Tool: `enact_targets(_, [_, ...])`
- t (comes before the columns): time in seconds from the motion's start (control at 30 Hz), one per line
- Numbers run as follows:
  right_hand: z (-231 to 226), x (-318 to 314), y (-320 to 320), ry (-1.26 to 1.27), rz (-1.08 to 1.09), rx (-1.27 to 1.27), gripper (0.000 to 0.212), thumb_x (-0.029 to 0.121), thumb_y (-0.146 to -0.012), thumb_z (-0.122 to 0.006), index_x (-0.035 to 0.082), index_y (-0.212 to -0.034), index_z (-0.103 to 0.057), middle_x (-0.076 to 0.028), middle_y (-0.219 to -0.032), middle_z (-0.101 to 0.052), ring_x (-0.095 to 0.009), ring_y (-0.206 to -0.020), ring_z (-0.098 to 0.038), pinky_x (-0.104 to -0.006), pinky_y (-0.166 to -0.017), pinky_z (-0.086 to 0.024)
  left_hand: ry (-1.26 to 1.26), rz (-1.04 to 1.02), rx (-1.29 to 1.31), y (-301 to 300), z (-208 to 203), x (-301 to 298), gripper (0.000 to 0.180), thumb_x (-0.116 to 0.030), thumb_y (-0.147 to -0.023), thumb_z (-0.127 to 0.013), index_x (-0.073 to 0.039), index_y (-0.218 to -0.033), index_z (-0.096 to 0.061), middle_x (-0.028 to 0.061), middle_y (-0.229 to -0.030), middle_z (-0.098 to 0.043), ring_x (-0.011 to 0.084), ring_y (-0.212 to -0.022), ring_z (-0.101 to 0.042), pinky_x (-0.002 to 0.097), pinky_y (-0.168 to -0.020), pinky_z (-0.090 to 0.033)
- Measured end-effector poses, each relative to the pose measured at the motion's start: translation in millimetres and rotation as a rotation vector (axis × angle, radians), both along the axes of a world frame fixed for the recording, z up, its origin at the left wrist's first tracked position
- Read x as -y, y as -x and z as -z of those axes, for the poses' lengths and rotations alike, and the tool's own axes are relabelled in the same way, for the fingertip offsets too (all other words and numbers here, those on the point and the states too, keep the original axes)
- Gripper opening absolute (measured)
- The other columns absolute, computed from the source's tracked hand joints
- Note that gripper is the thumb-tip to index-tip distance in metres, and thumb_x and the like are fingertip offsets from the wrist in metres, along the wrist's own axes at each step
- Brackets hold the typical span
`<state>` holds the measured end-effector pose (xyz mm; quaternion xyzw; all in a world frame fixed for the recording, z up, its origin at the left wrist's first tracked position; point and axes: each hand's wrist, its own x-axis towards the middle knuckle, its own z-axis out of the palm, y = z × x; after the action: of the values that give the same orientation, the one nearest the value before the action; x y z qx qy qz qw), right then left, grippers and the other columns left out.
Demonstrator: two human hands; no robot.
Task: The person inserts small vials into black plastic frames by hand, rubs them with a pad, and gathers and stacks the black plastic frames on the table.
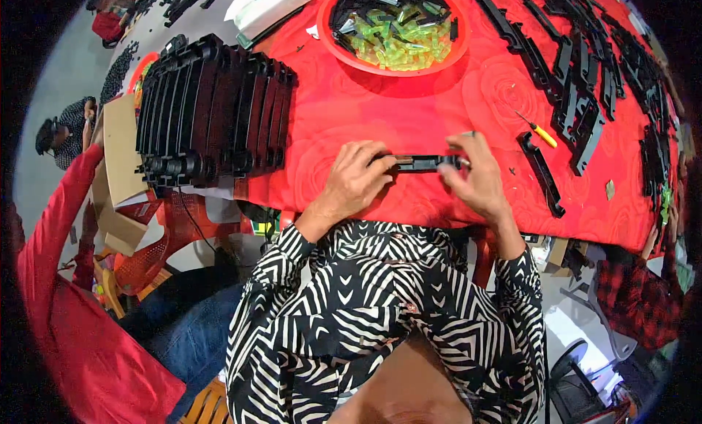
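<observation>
A long black plastic part [420, 163] lies crosswise on the red tablecloth in front of me. My left hand [355, 179] grips its left end, fingers curled over it, with something brownish showing beside the fingertips. At the other end, my right hand [479, 177] closes thumb and fingers around the part; those fingers are slightly blurred and hide that end. To the right of my hands rests a similar loose black part [541, 175], near a screwdriver [540, 131] with a yellow handle and a thin shaft.
A tall stack of black parts [212, 113] stands on the left. Beyond my hands sits a red basin [398, 71] with yellow-green and black small pieces. Many black strips [578, 109] cover the right side. A person in a red sleeve [69, 329] sits close on the left.
</observation>
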<state>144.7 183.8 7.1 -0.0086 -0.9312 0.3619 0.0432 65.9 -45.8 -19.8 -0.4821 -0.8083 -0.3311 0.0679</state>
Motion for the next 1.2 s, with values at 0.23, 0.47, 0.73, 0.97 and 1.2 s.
enact_targets(0.23, [8.8, 9.8, 12.7, 1.319, 0.107, -0.246, 0.025, 0.014, -0.081, -0.041, -0.006, -0.081, -0.056, -0.008, -0.07, -0.049, -0.009, -0.051, -0.036, -0.0228, -0.048, -0.03, -0.016, -0.17, -0.032, 1.2, -1.3, 0.3, 0.039, -0.022, -0.068, -0.07, -0.002, -0.098, -0.058, 0.0121, -0.102, -0.054, 0.0298, -0.094, -0.05, 0.0404, -0.082, -0.038])
enact_targets(0.47, [20.3, 47.8, 40.9, 1.514, 0.243, -0.336, 0.033, 0.027, -0.085, -0.04, -0.003, -0.081, -0.052, -0.002, -0.052, -0.037, -0.009, -0.038, -0.029, -0.0264, -0.04, -0.025, 0.041, -0.2, -0.019, -2.2, 8.7, -5.5, 0.035, -0.025, -0.066, -0.072, -0.004, -0.092, -0.06, 0.0101, -0.089, -0.057, 0.0272, -0.084, -0.053, 0.0382, -0.073, -0.039])
enact_targets(0.73, [30.1, 52.7, 44.2, 1.345, 0.235, -0.35, 0.024, 0.016, -0.087, -0.04, -0.005, -0.092, -0.05, 0.0, -0.051, -0.035, -0.007, -0.036, -0.028, -0.0237, -0.037, -0.024, 0.023, -0.151, -0.032, 1.1, 12.6, -13.5, 0.033, -0.025, -0.068, -0.07, -0.004, -0.089, -0.058, 0.0085, -0.083, -0.052, 0.0262, -0.079, -0.048, 0.0378, -0.069, -0.036])
enact_targets(0.97, [33.1, 50.0, 43.0, 1.217, 0.211, -0.263, 0.022, 0.013, -0.086, -0.039, -0.002, -0.088, -0.055, 0.003, -0.056, -0.042, -0.004, -0.045, -0.036, -0.0209, -0.041, -0.029, 0.033, -0.156, -0.02, 0.5, 12.1, -14.4, 0.032, -0.025, -0.068, -0.07, -0.004, -0.089, -0.058, 0.0084, -0.083, -0.052, 0.0261, -0.078, -0.048, 0.0374, -0.068, -0.036])
enact_targets(1.2, [29.4, 52.1, 42.9, 1.002, 0.215, -0.18, 0.021, 0.009, -0.084, -0.038, 0.001, -0.084, -0.058, 0.004, -0.061, -0.045, -0.003, -0.051, -0.04, -0.0195, -0.045, -0.032, 0.003, -0.17, -0.016, -2.0, 14.0, -13.6, 0.032, -0.024, -0.068, -0.07, -0.004, -0.09, -0.058, 0.0085, -0.084, -0.053, 0.0261, -0.079, -0.049, 0.0379, -0.069, -0.037])
